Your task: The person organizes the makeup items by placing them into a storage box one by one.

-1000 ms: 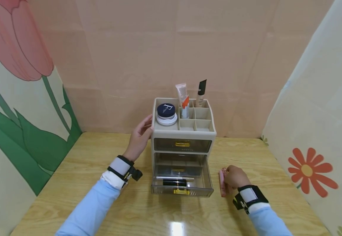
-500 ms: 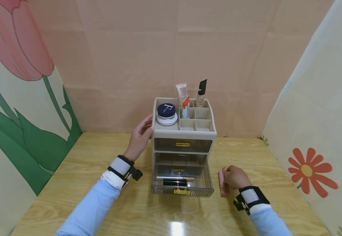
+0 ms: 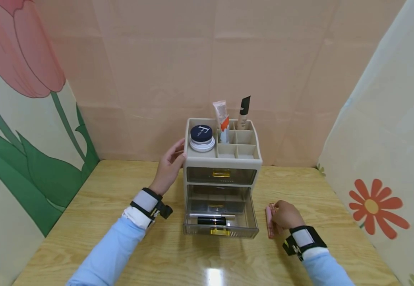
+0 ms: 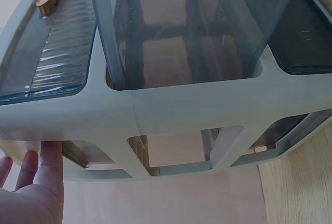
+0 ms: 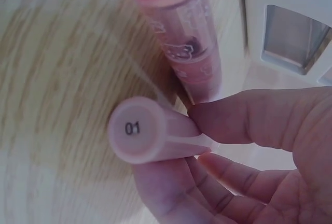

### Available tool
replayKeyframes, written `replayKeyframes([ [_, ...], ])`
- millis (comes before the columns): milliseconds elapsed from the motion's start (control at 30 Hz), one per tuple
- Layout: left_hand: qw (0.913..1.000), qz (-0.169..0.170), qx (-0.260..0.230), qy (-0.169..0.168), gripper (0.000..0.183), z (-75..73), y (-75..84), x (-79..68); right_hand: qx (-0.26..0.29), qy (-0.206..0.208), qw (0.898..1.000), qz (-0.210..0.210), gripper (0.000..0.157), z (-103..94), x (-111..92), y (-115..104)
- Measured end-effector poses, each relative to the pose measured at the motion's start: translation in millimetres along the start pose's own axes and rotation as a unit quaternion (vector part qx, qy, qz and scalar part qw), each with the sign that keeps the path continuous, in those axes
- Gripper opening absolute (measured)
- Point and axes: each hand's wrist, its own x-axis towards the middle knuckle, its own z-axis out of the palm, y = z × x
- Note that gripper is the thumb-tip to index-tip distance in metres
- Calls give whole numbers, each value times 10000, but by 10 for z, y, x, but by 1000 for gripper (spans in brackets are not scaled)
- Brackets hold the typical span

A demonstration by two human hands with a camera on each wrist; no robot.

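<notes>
My left hand (image 3: pixel 169 167) rests against the left side of a cream makeup organizer (image 3: pixel 223 163), its fingers fairly straight along the wall. In the left wrist view, fingertips (image 4: pixel 50 156) meet the organizer's frame. To the right, my right hand (image 3: pixel 288 215) is low over the table. Its thumb and fingers pinch a pink lip gloss tube (image 5: pixel 136 129) marked 01 on its end. A second pink lip gloss tube (image 5: pixel 193 42), with a printed pattern, lies right beside it. The organizer's lower clear drawer (image 3: pixel 244 233) is pulled out.
Inside the drawer lie a black tube (image 3: pixel 211 221) and a slim silver one (image 3: pixel 228 217). On top sit a dark-lidded compact (image 3: pixel 201 134), a pale squeeze tube (image 3: pixel 220 109) and a black-capped tube (image 3: pixel 244 107). The upper drawer (image 3: pixel 200 176) is closed. Wood-grain table (image 3: pixel 121 238) surrounds it.
Almost nothing differs. Both hands keep their places, and the pink tubes under the right hand shift only very slightly.
</notes>
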Motion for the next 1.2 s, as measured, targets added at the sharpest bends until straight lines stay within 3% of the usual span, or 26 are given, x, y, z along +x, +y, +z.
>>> replayKeyframes([
  [167, 10000, -13, 5, 2, 47, -3, -1, 3, 127, 166, 9995, -248, 41, -92, -81, -42],
  [333, 10000, 0, -1, 12, 47, -11, -3, 0, 335, 133, 9988, -325, 50, -327, -236, -174],
  [467, 10000, -26, -45, -19, 47, -15, 12, 6, 229, 226, 9984, -458, 52, -538, -384, -334],
  [567, 9999, -61, -87, -80, 48, -15, 46, 4, -2, 469, 9959, -779, 51, -657, -503, -444],
  [800, 9998, -166, -43, -123, 49, 6, 138, -18, -287, 1180, 9770, -1751, 45, -853, -739, -651],
  [1200, 10000, -63, 10, 36, 48, 41, -30, 46, -685, 1483, 9516, -2604, 48, -1116, -1070, -1093],
])
